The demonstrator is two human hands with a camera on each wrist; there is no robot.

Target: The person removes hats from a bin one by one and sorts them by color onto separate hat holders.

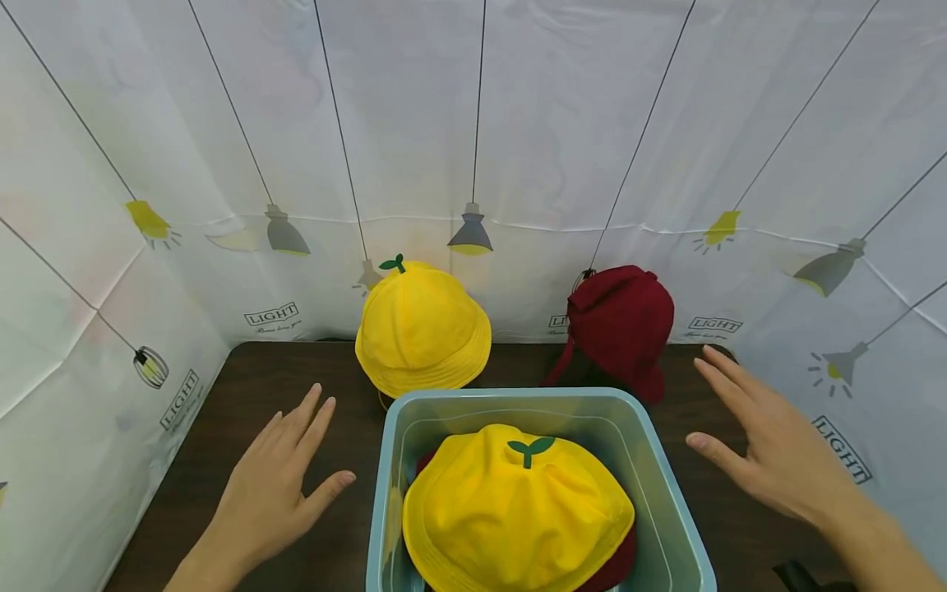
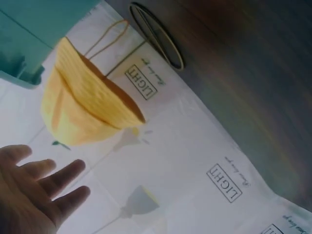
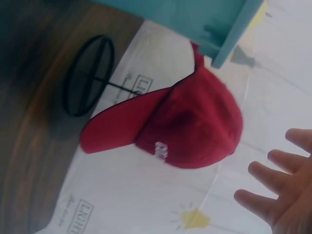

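Observation:
My left hand [image 1: 270, 485] hovers left of a light blue plastic bin [image 1: 518, 395], fingers spread and holding nothing. On the bin's other side my right hand [image 1: 773, 444] is also spread and holds nothing. Inside the bin lies a yellow bucket hat [image 1: 518, 518] with a green sprout on top, covering a dark red item [image 1: 614, 567] that is mostly hidden. Behind the bin, another yellow bucket hat [image 1: 422, 329] sits on a stand, its sprout at the crown. To its right a dark red cap [image 1: 621, 321] hangs on a black wire stand [image 3: 90, 75], brim pointing down toward the table.
The dark brown table [image 1: 296, 370] carries the bin and both stands. A white cloth [image 1: 414, 107] printed with lamps hangs close behind and along the sides. A black object [image 1: 802, 575] lies at the lower right, near my right forearm.

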